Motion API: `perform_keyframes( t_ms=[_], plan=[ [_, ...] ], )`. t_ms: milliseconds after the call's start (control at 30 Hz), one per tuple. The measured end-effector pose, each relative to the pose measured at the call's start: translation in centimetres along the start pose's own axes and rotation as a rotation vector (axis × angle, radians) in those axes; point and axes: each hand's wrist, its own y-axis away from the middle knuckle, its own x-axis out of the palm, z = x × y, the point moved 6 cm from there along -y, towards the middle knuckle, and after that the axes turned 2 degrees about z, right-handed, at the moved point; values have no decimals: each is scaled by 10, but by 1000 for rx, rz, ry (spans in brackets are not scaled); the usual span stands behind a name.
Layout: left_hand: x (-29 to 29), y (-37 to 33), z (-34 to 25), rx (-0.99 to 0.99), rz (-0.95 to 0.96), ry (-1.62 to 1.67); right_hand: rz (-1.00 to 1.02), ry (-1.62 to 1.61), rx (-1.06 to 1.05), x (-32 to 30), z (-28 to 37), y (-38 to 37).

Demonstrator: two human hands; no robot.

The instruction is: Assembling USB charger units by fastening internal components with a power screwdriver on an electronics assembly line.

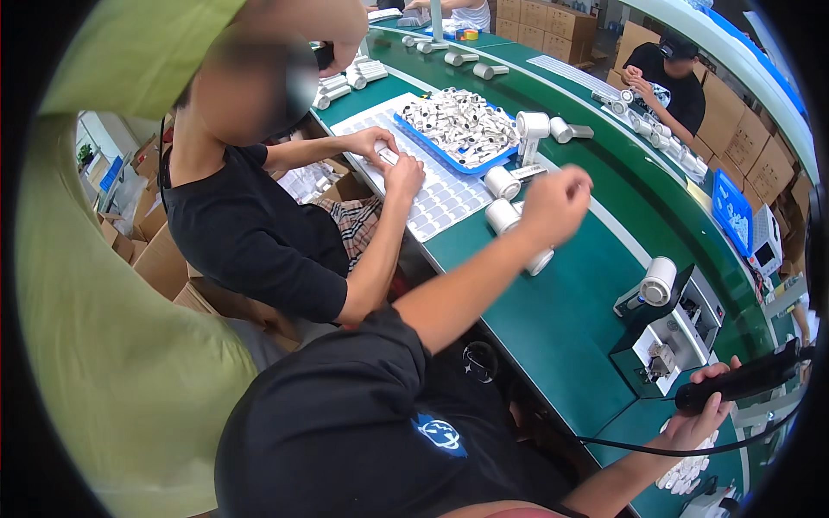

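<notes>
My left hand (557, 207) is raised over the green bench, its fingers curled in; whether anything small is between them I cannot make out. Below and beside it lie white handheld units with round heads (502, 216), one of which stands upright (533, 129). My right hand (704, 414) grips a black corded electric screwdriver (738, 384) at the right side. Near the screwdriver stands a small black and grey box-shaped machine (673, 337), with another white round-headed unit (659, 281) beside it.
A blue tray of small white parts (458, 129) sits on the bench (535, 337). At my left, a co-worker in black (259, 233) handles a white piece over a white compartment tray (445, 203). Another person (669, 82) works across the belt. White parts (686, 466) lie lower right.
</notes>
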Motion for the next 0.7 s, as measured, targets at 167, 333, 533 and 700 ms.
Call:
perform_keyframes(
  t_ms=[167, 333, 533, 700],
  plan=[
    [27, 90, -16, 91, 32, 343, 9, -1, -9, 2, 0, -1],
    [34, 118, 22, -42, -11, 456, 38, 24, -47, 2, -2, -2],
    [45, 138, 21, 19, 101, 370, 32, 65, -30, -11, -5, 3],
    [47, 137, 19, 21, 106, 335, -5, 62, -42, -14, -5, 5]
  ],
)
